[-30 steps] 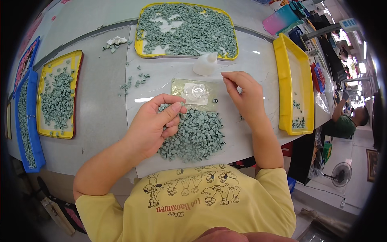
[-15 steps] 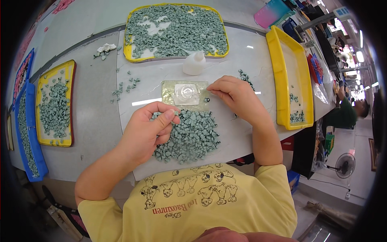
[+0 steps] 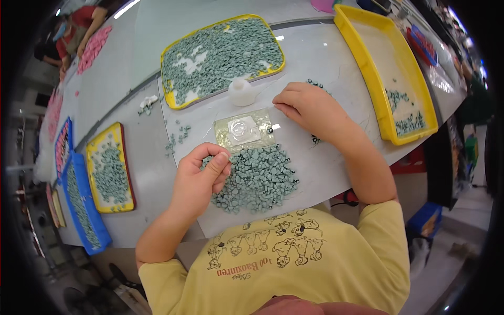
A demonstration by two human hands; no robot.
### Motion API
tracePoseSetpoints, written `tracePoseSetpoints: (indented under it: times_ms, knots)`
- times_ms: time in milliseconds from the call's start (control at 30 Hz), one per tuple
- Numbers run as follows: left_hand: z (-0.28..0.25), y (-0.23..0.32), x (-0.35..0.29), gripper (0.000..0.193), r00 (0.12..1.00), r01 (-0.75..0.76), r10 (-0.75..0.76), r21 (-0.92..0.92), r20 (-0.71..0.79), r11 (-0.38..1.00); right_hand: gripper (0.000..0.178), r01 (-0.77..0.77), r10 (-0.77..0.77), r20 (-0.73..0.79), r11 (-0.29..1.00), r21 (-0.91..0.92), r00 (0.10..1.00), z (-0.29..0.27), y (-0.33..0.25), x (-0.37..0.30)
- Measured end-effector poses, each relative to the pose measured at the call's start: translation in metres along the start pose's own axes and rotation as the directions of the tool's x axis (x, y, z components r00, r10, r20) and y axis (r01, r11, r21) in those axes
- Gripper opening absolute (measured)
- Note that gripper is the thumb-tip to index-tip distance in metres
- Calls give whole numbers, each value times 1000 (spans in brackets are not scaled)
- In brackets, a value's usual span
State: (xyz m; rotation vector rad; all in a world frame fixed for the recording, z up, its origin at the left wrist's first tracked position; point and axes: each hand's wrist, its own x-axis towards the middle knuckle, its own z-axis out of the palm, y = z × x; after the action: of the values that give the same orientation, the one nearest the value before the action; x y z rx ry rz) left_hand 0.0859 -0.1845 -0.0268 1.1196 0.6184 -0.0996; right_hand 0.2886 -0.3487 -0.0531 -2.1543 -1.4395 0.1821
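Note:
My left hand (image 3: pixel 203 173) is closed, thumb pressed against curled fingers, at the upper left edge of a loose pile of small grey-green pieces (image 3: pixel 257 181). Whatever it holds is hidden. Just past the upper right corner of a yellowish see-through pad (image 3: pixel 223 140), my right hand (image 3: pixel 307 107) is pinched; I cannot make out anything between its fingertips. On the pad lies a white square with a clear round dish (image 3: pixel 241 128). One dark green piece (image 3: pixel 270 130) sits at the pad's right edge. Behind the pad stands a white squeeze bottle (image 3: pixel 241 94).
A large yellow tray (image 3: pixel 164 79) of green pieces lies at the back. Another yellow tray (image 3: pixel 119 207) and a blue tray (image 3: pixel 103 232) hold more on the left. At right is a deeper yellow tray (image 3: pixel 362 58). Another person (image 3: pixel 86 23) is at the far left.
The whole view has turned and shifted. My right hand has drawn from the pad's right edge to beyond its upper corner. My left hand stays closed by the pile.

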Motion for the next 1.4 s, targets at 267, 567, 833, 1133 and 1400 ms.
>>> tracePoseSetpoints:
  times_ms: [267,567,833,1133,1400]
  knots:
    - [160,-7,30,11,974,-168,219,845,61,509,11,-60,58,-49,998,-31,997,-61,92,-91]
    - [277,-96,79,6,820,-297,504,954,273,-35,10,-82,91,90,992,-98,992,-87,162,-151]
    - [285,-95,78,10,942,-147,327,784,-75,603,7,-23,24,63,1000,-14,998,-97,179,-170]
    - [210,-72,65,9,978,182,-144,-272,154,945,5,-166,164,277,986,-18,947,-86,147,-135]
    - [115,-41,43,8,972,197,-111,-466,206,863,3,47,-41,45,991,-123,998,-43,99,-86]
